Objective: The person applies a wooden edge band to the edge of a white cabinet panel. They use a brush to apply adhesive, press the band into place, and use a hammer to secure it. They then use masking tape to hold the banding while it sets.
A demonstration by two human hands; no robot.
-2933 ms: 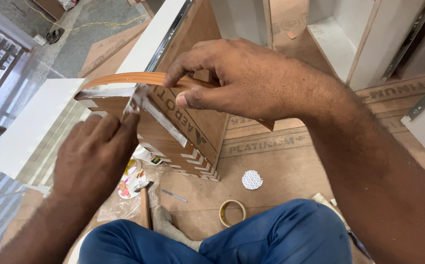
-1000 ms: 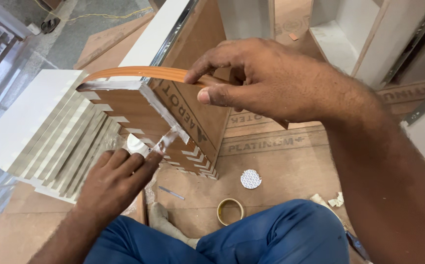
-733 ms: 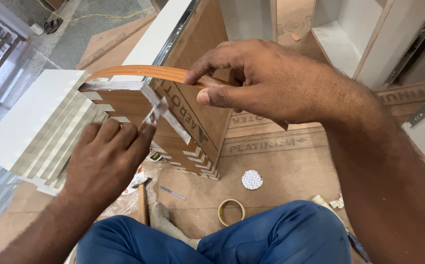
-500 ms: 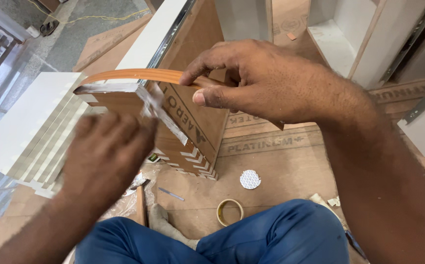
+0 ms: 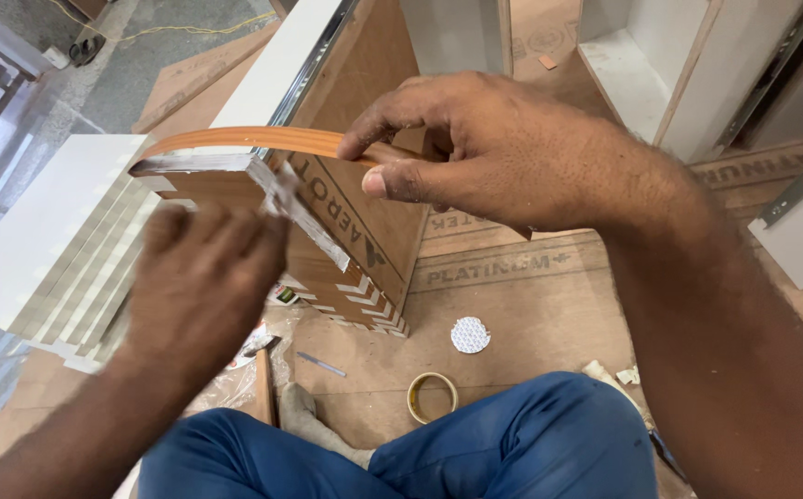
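Note:
My right hand (image 5: 494, 157) pinches an orange-brown edge band strip (image 5: 235, 140) that curves over the top edge of a wood-faced panel (image 5: 328, 240) standing upright. My left hand (image 5: 200, 286), blurred with motion, presses flat against the panel's near face, its fingertips at a silvery tape strip (image 5: 300, 208) running diagonally down the panel's corner. The panel's top edge shows a grey, shiny adhesive layer (image 5: 194, 166) under the lifted band.
A tape roll (image 5: 432, 397) and a round white disc (image 5: 470, 334) lie on the brown board floor. A stack of white panels (image 5: 46, 249) sits at left. White cabinet boxes (image 5: 660, 74) stand at the back right. My blue-trousered legs (image 5: 475, 444) are below.
My left hand dropped to the panel's lower edge, then rose again and now rubs the face near the top corner. My right hand has kept its hold on the band.

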